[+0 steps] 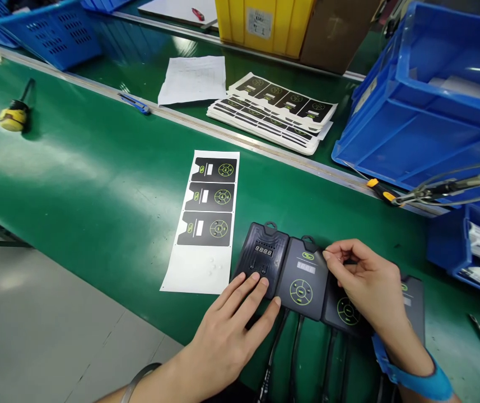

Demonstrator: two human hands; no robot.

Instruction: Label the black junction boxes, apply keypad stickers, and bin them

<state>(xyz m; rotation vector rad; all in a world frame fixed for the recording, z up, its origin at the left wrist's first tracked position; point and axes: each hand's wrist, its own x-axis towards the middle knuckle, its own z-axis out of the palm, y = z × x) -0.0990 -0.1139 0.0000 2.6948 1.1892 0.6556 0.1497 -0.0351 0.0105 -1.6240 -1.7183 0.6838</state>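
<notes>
Several black controller boxes with cables stand side by side on the bench. The leftmost controller has a bare front with a digit display. Across its lower part lie the outstretched fingers of my left hand. The neighbouring controller carries a dark label with a green ring. At its upper right corner, my right hand has thumb and index finger pinched together; anything between them is too small to make out. That hand partly covers another labelled controller. Left of the boxes, a label sheet holds 3 dark labels.
Beyond the metal strip are a stack of label sheets, a white paper and a large blue bin. A blue cutter, a yellow-black screwdriver and a yellow-handled tool lie around the green bench.
</notes>
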